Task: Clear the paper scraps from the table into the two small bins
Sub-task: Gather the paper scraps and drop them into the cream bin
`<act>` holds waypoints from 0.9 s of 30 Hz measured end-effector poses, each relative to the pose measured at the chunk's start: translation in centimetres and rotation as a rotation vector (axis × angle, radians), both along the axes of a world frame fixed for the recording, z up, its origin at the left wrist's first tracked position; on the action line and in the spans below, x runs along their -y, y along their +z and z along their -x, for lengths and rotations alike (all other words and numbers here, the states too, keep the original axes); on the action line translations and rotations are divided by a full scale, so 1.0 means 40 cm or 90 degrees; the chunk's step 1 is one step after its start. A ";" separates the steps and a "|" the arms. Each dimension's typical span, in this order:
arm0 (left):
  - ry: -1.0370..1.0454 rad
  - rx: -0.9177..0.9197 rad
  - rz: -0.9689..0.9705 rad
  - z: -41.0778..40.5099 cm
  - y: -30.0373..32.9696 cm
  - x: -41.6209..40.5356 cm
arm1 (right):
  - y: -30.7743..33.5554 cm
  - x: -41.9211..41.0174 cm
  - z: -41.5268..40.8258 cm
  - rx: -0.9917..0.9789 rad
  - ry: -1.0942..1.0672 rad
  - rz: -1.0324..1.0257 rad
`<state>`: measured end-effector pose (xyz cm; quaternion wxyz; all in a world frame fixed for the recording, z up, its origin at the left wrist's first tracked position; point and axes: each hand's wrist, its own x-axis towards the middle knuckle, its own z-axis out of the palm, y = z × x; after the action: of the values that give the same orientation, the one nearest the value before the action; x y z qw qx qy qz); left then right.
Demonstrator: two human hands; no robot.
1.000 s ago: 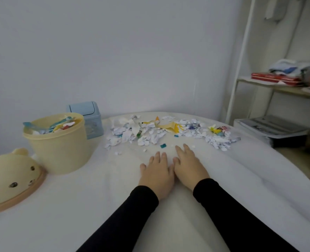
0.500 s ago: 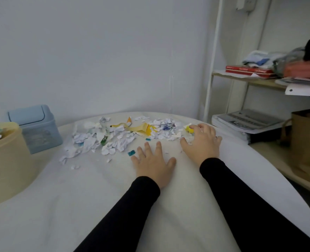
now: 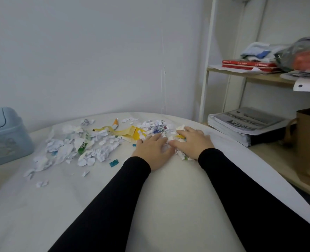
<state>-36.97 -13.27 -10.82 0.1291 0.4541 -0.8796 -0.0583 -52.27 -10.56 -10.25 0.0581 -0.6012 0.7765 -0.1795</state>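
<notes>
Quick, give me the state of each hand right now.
Left hand: open, fingers straight, pressed on the paper scraps.
Right hand: open, cupped over scraps at the pile's right end, raking rather than gripping.

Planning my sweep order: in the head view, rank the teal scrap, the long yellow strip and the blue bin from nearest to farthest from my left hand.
From the left hand:
1. Teal scrap, just to its left.
2. Long yellow strip, beyond it to the left.
3. Blue bin, far left edge.

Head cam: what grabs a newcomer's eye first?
The litter of torn paper scraps, white with yellow and green bits, across the far half of the white table. Then the left hand and right hand, side by side on the scraps' right end. A blue bin sits far left.
</notes>
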 end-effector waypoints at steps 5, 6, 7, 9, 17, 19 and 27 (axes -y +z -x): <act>-0.006 -0.091 -0.022 -0.044 0.006 -0.008 | -0.004 -0.016 -0.043 0.003 0.064 0.024; 0.000 -0.105 -0.036 -0.057 0.008 -0.013 | -0.005 -0.022 -0.054 -0.001 0.077 0.024; 0.012 -0.111 -0.048 -0.073 0.012 -0.023 | -0.003 -0.031 -0.069 -0.005 0.091 0.025; 0.045 -0.116 -0.042 -0.107 0.016 -0.045 | -0.002 -0.047 -0.105 -0.001 0.122 0.030; 0.251 -0.069 0.119 -0.240 0.031 -0.142 | 0.010 -0.117 -0.200 0.082 0.124 0.139; 0.272 -0.063 0.077 -0.265 0.022 -0.159 | 0.004 -0.133 -0.211 0.054 0.024 0.102; 0.219 -0.085 0.040 -0.244 -0.003 -0.173 | 0.008 -0.176 -0.232 0.118 0.185 0.054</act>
<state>-27.22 -6.37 -10.93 0.2095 0.5888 -0.7797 -0.0380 -42.99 -3.51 -9.94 0.1294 -0.6899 0.6646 -0.2562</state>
